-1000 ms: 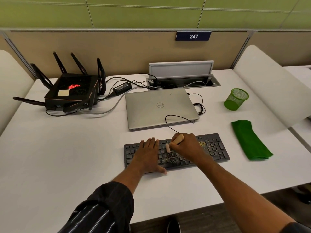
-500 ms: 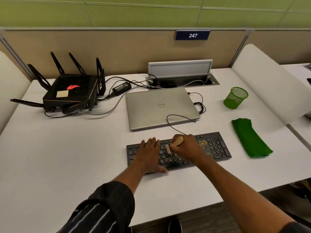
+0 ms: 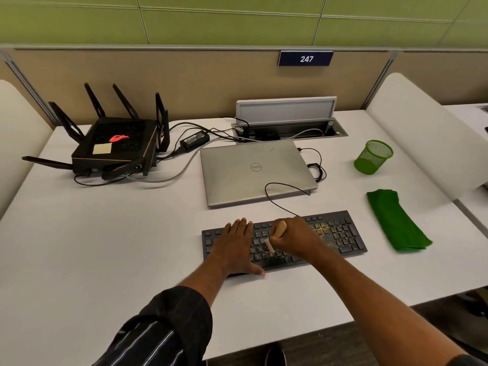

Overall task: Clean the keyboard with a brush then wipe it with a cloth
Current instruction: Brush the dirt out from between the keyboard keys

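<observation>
A black keyboard (image 3: 340, 233) lies on the white desk (image 3: 105, 247), with yellowish dust on its right-hand keys. My left hand (image 3: 235, 247) lies flat on the left half of the keyboard, fingers straight. My right hand (image 3: 295, 239) grips a small brush (image 3: 277, 232) with a wooden handle; its pale bristles touch the middle keys. A folded green cloth (image 3: 396, 220) lies on the desk to the right of the keyboard.
A closed silver laptop (image 3: 253, 170) sits just behind the keyboard, with a thin black cable looping over it. A black router (image 3: 113, 149) with antennas stands at the back left. A green mesh cup (image 3: 373, 157) stands at the back right, an open cable box (image 3: 290, 128) behind the laptop.
The brush bristles have shifted slightly toward me over the middle keys. My left hand stays flat on the keyboard. The camera view has drifted a little.
</observation>
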Action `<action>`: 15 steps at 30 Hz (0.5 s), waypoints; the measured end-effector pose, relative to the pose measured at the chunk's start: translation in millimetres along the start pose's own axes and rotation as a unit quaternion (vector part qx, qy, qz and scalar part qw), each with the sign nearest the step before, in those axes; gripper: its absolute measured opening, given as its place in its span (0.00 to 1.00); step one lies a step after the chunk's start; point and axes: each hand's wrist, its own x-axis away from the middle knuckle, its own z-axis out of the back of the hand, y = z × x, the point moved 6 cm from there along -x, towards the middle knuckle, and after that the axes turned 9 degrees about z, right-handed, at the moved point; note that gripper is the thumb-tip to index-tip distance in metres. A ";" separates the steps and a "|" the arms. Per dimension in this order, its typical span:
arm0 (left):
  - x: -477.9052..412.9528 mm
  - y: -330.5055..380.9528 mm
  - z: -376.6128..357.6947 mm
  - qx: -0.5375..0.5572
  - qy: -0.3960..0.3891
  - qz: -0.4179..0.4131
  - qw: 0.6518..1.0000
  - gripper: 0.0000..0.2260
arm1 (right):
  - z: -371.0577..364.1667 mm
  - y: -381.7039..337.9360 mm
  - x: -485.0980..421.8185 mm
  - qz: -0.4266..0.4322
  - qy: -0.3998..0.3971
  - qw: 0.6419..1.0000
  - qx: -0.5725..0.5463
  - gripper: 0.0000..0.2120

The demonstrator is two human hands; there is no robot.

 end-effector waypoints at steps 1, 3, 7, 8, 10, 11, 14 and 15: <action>-0.1 0.0 -0.3 -0.001 0.001 0.000 1.000 0.61 | 1.4 0.0 -0.8 -0.004 0.006 1.000 -0.007 0.04; -0.1 -0.2 -0.8 -0.003 0.005 0.000 1.000 0.61 | 4.9 -1.5 -2.6 -0.003 0.033 0.999 -0.031 0.03; -0.7 -2.3 -2.8 0.002 0.014 0.003 1.000 0.61 | 5.7 -9.8 -5.0 0.009 0.066 0.997 -0.048 0.02; -0.9 -2.5 -3.7 0.003 0.015 0.004 1.000 0.61 | 3.0 -11.6 -5.5 0.015 0.056 0.998 -0.039 0.02; -1.8 -3.0 -5.7 0.001 0.015 0.005 1.000 0.62 | -4.8 -12.5 -5.9 0.021 0.022 0.999 -0.017 0.02; -2.2 -3.4 -6.7 0.001 0.016 0.007 1.000 0.62 | -7.5 -12.6 -6.2 0.025 0.007 1.000 -0.012 0.02; -3.4 -4.2 -8.6 0.000 0.022 0.010 1.000 0.63 | -9.5 -13.5 -8.8 0.037 -0.019 0.999 -0.004 0.10; -3.4 -4.2 -8.8 0.000 0.023 0.010 1.000 0.63 | -8.4 -13.9 -9.8 0.038 -0.021 0.999 -0.006 0.10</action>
